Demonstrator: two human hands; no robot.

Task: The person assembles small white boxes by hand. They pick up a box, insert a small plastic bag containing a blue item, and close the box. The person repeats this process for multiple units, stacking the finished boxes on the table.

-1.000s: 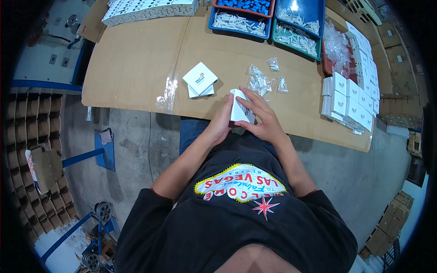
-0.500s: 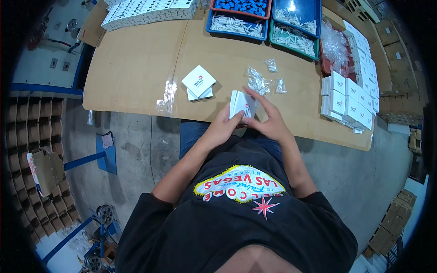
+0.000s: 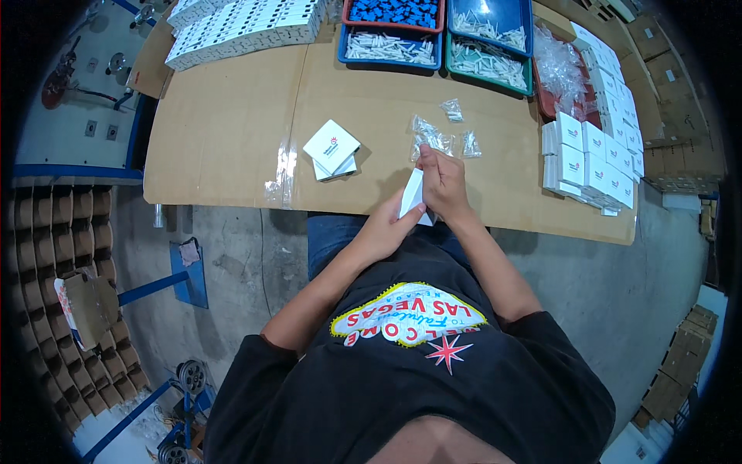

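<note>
Over the table's front edge, a small white box (image 3: 413, 190) is held tilted, one pale side showing. My left hand (image 3: 389, 225) grips its lower left, the thumb lying along the near end. My right hand (image 3: 444, 184) is closed against the box's right side, fingers curled and thumb pointing up; its fingertips are partly hidden. Just beyond the hands lie small clear bags of white pieces (image 3: 434, 139), with another bag (image 3: 471, 145) to their right and one (image 3: 452, 110) farther back. Left of the hands, two flat white boxes (image 3: 332, 147) rest stacked askew.
Blue trays (image 3: 390, 62) and a green tray (image 3: 488, 80) of white pieces stand at the back, beside a red tray (image 3: 396, 23) of blue parts. Clear bags (image 3: 560, 73) fill a red bin. White boxes are stacked right (image 3: 595, 166) and far left (image 3: 247, 35) on the cardboard-covered table (image 3: 224, 131).
The white box has turned, so its printed face no longer shows. My right hand has gone from spread fingers to curled ones against the box. The view has shifted slightly.
</note>
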